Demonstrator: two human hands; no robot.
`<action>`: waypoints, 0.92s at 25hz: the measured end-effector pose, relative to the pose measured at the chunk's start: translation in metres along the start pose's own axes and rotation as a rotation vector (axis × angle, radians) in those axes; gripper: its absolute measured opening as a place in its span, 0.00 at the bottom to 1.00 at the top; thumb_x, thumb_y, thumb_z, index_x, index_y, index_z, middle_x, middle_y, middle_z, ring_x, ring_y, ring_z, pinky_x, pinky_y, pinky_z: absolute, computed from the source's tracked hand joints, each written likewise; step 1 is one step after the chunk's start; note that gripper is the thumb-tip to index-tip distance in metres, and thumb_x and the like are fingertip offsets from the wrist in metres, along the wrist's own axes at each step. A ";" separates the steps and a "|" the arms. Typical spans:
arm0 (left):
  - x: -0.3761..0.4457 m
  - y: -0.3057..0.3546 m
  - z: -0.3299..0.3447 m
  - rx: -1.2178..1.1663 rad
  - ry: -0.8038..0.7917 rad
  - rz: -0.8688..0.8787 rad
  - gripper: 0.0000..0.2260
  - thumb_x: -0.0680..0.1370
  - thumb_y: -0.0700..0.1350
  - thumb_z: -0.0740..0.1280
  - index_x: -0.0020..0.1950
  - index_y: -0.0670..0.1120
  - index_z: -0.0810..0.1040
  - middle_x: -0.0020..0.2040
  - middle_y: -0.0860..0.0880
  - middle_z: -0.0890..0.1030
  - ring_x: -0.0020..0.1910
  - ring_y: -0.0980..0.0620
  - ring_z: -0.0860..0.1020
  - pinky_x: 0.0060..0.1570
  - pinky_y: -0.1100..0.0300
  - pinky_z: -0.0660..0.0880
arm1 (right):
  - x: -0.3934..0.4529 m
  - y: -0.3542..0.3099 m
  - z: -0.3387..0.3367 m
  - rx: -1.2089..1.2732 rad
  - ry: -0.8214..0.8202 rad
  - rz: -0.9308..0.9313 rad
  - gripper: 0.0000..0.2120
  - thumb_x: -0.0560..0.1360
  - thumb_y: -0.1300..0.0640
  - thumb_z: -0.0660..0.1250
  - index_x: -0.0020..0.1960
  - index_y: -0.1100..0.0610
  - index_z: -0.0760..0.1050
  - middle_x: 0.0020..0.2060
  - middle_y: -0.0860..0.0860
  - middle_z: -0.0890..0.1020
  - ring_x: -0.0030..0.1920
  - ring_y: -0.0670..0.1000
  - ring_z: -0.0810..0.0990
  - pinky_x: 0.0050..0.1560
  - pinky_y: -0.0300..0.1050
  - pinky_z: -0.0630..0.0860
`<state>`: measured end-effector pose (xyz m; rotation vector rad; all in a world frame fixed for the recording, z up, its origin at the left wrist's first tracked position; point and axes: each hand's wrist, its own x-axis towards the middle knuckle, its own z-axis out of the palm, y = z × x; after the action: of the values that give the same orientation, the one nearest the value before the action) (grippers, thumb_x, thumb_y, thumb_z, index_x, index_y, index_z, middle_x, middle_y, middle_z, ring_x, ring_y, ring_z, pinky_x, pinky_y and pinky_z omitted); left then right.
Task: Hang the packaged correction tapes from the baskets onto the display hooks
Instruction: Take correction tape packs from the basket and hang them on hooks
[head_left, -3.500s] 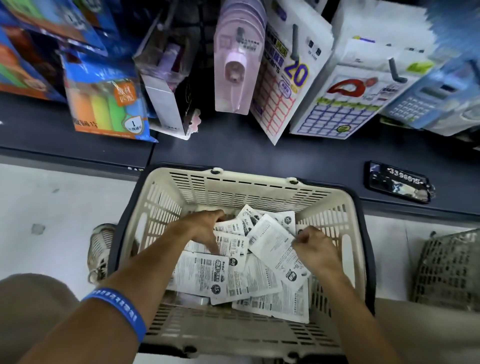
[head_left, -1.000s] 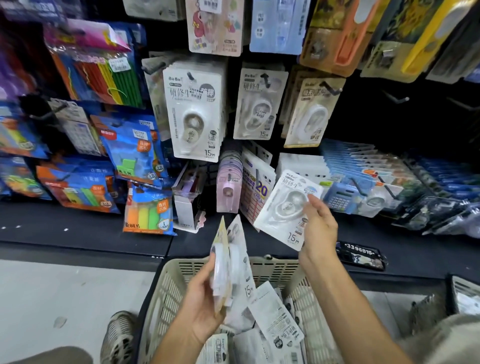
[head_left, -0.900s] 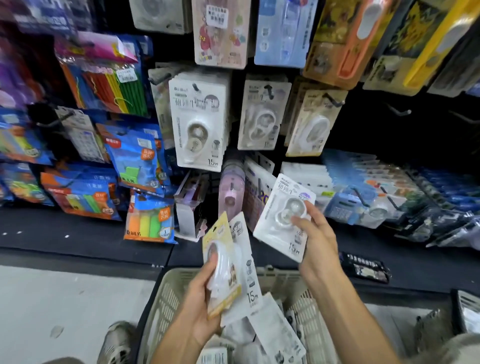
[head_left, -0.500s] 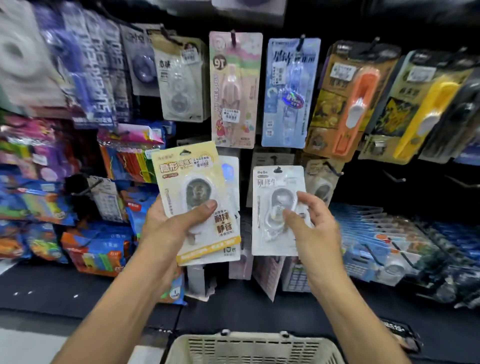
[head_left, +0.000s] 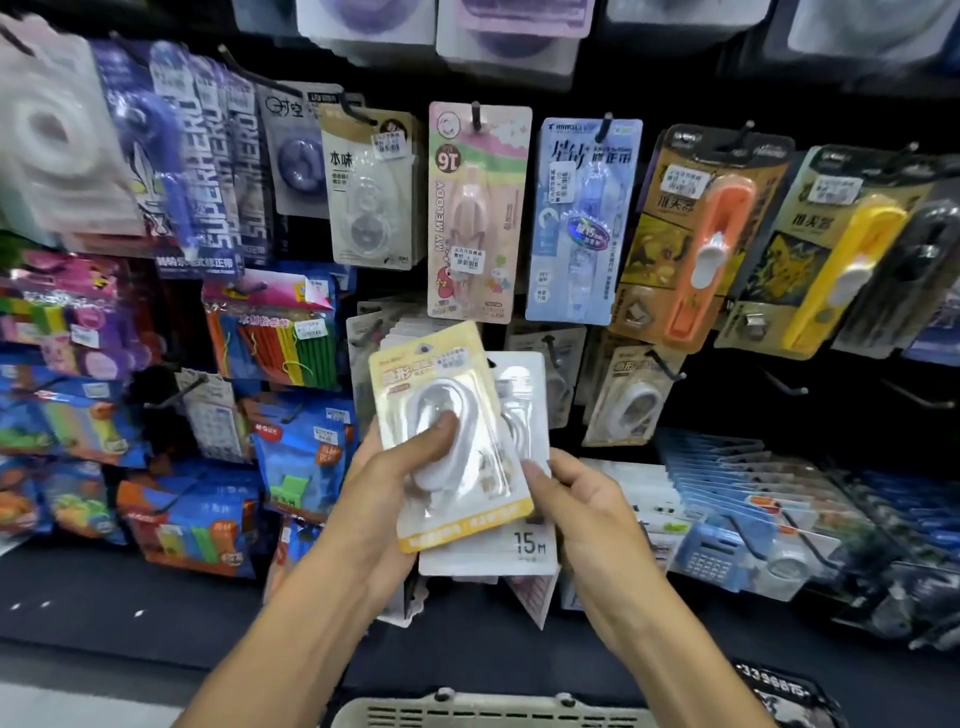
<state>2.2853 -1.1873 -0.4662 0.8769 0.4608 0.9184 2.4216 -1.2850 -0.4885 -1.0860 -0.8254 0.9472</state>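
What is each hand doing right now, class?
Left hand: grips the yellow-carded correction tape, thumb on its blister.
Right hand: holds the white-carded correction tape behind it.

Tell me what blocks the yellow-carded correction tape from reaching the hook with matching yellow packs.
Nothing visible blocks it. The yellow pack, held in the left hand, sits left of and below that hook, with open space between; the white pack lies behind it.

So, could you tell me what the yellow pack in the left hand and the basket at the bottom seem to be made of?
The yellow pack looks like printed card, matte yellow, with a clear glossy plastic blister over the white tape body; glare on the bubble suggests plastic. The left hand grips it, thumb on the blister. The basket looks like moulded beige plastic, matte, with slotted vents along its rim.
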 end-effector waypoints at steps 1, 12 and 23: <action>0.000 0.000 0.000 -0.009 0.011 0.002 0.24 0.73 0.44 0.73 0.69 0.45 0.77 0.59 0.40 0.85 0.54 0.39 0.85 0.44 0.41 0.84 | 0.000 0.001 0.000 -0.022 0.015 0.015 0.08 0.80 0.57 0.66 0.54 0.57 0.83 0.50 0.58 0.87 0.44 0.55 0.86 0.36 0.44 0.81; 0.002 0.002 -0.009 0.231 0.182 0.125 0.22 0.65 0.48 0.77 0.58 0.46 0.83 0.51 0.44 0.88 0.46 0.44 0.88 0.40 0.48 0.85 | 0.009 -0.014 -0.029 -0.364 0.490 -0.128 0.08 0.82 0.58 0.65 0.55 0.45 0.76 0.42 0.47 0.85 0.34 0.47 0.84 0.28 0.41 0.76; 0.010 -0.028 0.029 0.700 -0.067 0.225 0.09 0.73 0.50 0.76 0.52 0.51 0.84 0.48 0.56 0.87 0.47 0.58 0.84 0.41 0.69 0.77 | -0.009 -0.003 -0.036 -0.158 0.325 -0.139 0.06 0.81 0.62 0.65 0.56 0.55 0.79 0.47 0.56 0.88 0.47 0.58 0.87 0.43 0.49 0.84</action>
<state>2.3239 -1.2007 -0.4721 1.6166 0.6486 0.9376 2.4515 -1.3062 -0.4958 -1.2620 -0.7036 0.5761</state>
